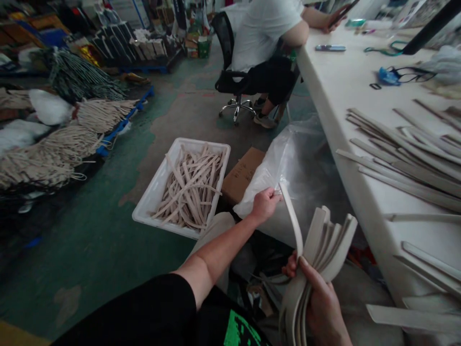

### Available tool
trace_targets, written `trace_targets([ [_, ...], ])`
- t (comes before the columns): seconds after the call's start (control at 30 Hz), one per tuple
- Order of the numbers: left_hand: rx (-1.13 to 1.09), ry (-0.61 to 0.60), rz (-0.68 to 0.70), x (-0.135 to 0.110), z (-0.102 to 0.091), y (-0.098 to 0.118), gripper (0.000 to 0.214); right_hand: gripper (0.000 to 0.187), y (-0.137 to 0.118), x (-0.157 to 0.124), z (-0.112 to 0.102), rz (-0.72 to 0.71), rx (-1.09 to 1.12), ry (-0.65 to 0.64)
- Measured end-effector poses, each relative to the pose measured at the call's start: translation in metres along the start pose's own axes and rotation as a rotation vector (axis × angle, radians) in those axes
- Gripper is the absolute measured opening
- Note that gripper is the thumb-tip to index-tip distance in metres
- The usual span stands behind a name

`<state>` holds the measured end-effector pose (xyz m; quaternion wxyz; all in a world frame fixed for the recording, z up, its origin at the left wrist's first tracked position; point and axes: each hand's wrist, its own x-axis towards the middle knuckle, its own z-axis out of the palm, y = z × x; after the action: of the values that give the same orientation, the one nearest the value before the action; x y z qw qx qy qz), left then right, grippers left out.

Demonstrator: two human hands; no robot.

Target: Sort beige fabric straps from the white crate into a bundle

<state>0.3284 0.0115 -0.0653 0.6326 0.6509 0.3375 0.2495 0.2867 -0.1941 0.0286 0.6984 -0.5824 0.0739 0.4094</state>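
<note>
One white table (326, 81), green floor (118, 259) — left fingers (268, 194) pinch a strip (293, 216), right fingers (313, 274) clasp a bundle (317, 233)

The bottom edge cuts off the bundle of beige strips (293, 295); the top edge crops the seated co-worker (264, 36), head unseen. A plastic bag (306, 154) partly hides the cardboard box (237, 185), its handwriting (249, 170) too blurred to read.
</note>
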Motion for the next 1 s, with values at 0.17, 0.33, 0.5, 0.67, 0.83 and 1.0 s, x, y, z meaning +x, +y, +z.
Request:
trace_targets([
  [0.17,0.098,0.022,-0.11,-0.047,-0.048,-0.019,0.026,0.035,-0.007,0.002,0.003,-0.035,0.053,0.007],
  [0.33,0.034,0.078,-0.207,-0.058,-0.072,-0.029,0.021,0.035,-0.008,0.002,0.017,-0.055,0.079,-0.079],
  [0.5,-0.225,0.002,-0.129,-0.062,-0.064,0.004,0.016,0.033,-0.008,0.002,0.018,-0.104,0.06,-0.127],
  [0.67,-0.361,-0.073,-0.124,-0.088,-0.068,0.047,0.026,0.033,-0.011,-0.001,0.008,-0.142,0.056,-0.115],
  [0.83,-0.315,-0.108,-0.138,-0.113,-0.086,0.044,0.032,0.034,-0.012,-0.003,0.006,-0.117,0.092,-0.089],
  [1.0,-0.12,-0.139,-0.179,-0.089,-0.099,-0.006,0.026,0.035,-0.014,-0.002,0.011,-0.075,0.083,-0.074],
])
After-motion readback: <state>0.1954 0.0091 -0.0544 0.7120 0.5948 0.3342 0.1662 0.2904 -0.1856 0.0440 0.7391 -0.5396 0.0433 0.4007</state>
